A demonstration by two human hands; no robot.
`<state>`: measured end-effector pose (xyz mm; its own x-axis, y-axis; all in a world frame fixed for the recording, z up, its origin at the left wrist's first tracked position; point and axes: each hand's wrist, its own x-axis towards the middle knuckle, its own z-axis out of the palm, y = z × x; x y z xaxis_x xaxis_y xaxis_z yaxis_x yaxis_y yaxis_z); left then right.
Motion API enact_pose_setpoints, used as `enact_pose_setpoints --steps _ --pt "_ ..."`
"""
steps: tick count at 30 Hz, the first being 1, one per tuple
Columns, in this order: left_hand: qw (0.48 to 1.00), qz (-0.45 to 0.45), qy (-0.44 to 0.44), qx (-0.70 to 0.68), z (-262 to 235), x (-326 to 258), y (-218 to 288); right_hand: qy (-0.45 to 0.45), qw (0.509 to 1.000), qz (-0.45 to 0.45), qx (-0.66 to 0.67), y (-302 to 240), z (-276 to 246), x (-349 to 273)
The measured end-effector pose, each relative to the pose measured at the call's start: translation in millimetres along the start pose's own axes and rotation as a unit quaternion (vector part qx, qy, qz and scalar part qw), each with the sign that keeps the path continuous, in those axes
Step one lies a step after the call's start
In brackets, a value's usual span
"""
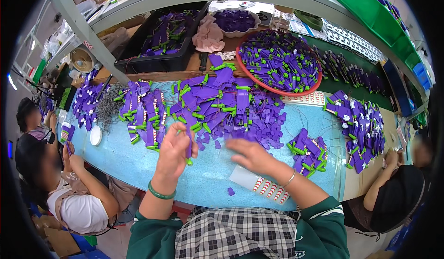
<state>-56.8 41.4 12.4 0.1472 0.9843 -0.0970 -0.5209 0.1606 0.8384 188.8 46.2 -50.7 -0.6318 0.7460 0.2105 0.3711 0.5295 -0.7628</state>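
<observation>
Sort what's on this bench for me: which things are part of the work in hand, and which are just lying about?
In hand:
- left hand, pinching a purple piece with a green tip
- right hand, over the loose purple parts
- red-striped strips by the right wrist

Lying about:
- red basket of purple pieces
- black tray
- pink cloth
- white lid
- white bowl

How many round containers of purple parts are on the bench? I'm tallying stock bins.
2: a red-rimmed round tray heaped with purple and green parts at centre right, and a white bowl of purple pieces behind it. Others may be hidden under the shelf.
</observation>
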Motion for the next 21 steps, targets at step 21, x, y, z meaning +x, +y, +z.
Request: enact_pose_setpoints --steps 21 --pt "0.97 -0.173 -0.153 0.075 25.1 30.3 -69.4 0.05 0.982 0.18 0.002 -28.0 -55.7 -49.2"
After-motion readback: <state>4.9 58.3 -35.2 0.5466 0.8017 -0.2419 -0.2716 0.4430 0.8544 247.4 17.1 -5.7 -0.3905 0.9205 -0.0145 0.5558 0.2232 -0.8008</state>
